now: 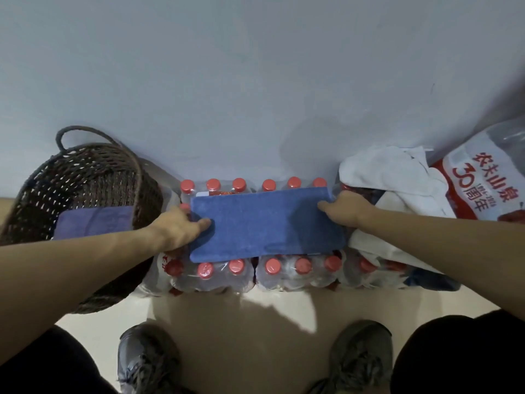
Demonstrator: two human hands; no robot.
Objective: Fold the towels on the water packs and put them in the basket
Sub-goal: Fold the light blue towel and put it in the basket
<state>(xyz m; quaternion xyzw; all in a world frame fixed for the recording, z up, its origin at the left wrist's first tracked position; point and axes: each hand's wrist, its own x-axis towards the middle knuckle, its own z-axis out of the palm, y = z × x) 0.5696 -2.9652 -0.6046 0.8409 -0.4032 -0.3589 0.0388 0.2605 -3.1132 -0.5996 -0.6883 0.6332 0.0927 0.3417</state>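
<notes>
A blue towel (267,226), folded into a long strip, lies flat across the shrink-wrapped water packs (287,273) with red caps. My left hand (179,230) grips the strip's left end, thumb on top. At the strip's right end, my right hand (348,209) holds the edge, fingers curled over it. A dark woven basket (85,177) stands to the left, with a folded purple-blue towel (95,223) inside it. White towels (395,177) lie crumpled on the packs at the right.
A pale wall rises directly behind the packs. A large water bottle with a red label (480,183) leans at the far right. My two shoes (147,362) stand on the light floor in front of the packs.
</notes>
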